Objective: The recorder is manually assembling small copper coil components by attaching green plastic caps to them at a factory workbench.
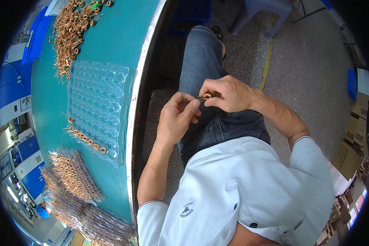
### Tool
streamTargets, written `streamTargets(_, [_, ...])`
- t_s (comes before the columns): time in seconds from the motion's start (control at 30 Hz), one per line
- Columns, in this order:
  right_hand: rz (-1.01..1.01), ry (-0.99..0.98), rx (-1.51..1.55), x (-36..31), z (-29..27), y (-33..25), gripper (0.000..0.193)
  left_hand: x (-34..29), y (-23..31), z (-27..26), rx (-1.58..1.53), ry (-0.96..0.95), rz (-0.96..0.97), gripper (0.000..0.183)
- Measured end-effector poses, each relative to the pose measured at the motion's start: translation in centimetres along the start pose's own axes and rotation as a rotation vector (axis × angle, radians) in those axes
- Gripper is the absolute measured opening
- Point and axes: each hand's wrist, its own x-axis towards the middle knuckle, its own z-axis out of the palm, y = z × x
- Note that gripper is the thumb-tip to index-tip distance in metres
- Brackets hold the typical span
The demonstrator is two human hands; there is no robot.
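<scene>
Above my lap, a small copper-wound ring coil (pixel 207 96) sits between my two hands. My right hand (pixel 232 95) pinches the ring between thumb and fingers. The thumb and fingers of my left hand (pixel 177 117) are closed on the coil's thin wire leads (pixel 200 99). The lead ends are partly covered by my left fingertips. To my left, a clear plastic tray (pixel 97 88) with rows of pockets lies on the green tabletop (pixel 119 24). Several similar coils (pixel 88 140) stand in a row at its near end, with one more just beyond them.
A heap of loose coils (pixel 71 35) covers the table's far part, by a blue bin (pixel 36 35). Filled clear trays (pixel 80 176) are stacked at the near left. The table's pale edge (pixel 136 102) runs beside my left arm. Cardboard boxes (pixel 348 151) stand far right.
</scene>
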Motion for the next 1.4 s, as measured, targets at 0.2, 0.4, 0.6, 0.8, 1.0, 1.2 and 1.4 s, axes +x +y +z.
streamTargets(0.2, [-0.062,0.037,-0.010,-0.2,0.3,0.5,0.018,0.2,0.0,-0.3,0.204,0.044,0.031,0.017])
streamTargets(0.4, [-0.045,0.015,-0.004,-0.3,0.0,0.3,0.019,0.3,-0.1,-0.3,0.413,0.069,0.192,0.018])
streamTargets(0.6, [-0.119,0.026,-0.013,-0.5,-0.1,1.0,0.020,0.6,-0.7,-0.5,0.236,-0.045,0.159,0.014])
streamTargets(0.8, [-0.210,0.057,-0.037,-0.9,0.6,0.6,0.020,0.3,-0.6,-1.1,0.349,-0.072,0.261,0.012])
streamTargets(1.0, [-0.295,0.115,-0.055,-1.3,0.8,-0.1,0.022,-0.4,-0.3,-1.7,0.367,-0.121,0.262,0.011])
streamTargets(1.2, [0.058,0.156,0.246,-1.0,-0.6,0.4,0.026,0.1,-0.1,-1.8,-0.136,0.080,0.325,0.026])
streamTargets(1.4, [0.311,0.233,0.758,-1.0,0.7,0.8,0.025,0.6,-1.6,0.1,0.048,0.342,0.711,0.024])
